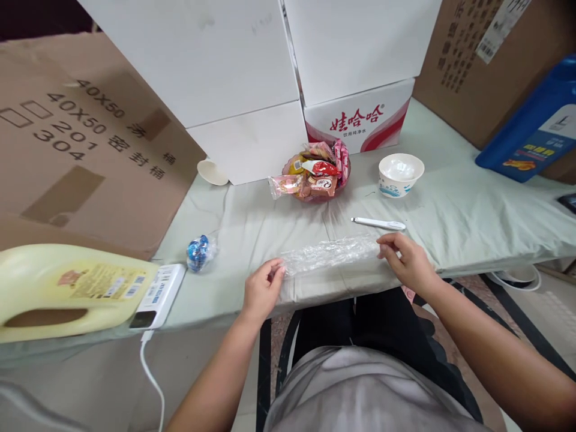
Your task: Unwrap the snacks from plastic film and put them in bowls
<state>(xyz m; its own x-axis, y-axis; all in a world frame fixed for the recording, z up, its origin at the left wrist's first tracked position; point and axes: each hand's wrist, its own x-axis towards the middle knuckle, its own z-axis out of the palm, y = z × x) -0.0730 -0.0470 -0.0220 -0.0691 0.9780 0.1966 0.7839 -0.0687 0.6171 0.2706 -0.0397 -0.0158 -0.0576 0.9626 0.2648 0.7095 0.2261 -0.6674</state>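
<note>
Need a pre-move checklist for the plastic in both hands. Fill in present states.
1. Left hand has a grip on the plastic: ok, pinching its left end.
2. Right hand has a grip too: ok, pinching near the right end.
3. Plastic smooth: not ok, it is wrinkled along its length.
4. Plastic open at an end: cannot tell, the creases and fingers hide it.
5. White tool out of the hands: ok, lying on the table just beyond the plastic.
6. Bowl upright: ok, standing beyond the white tool.
</note>
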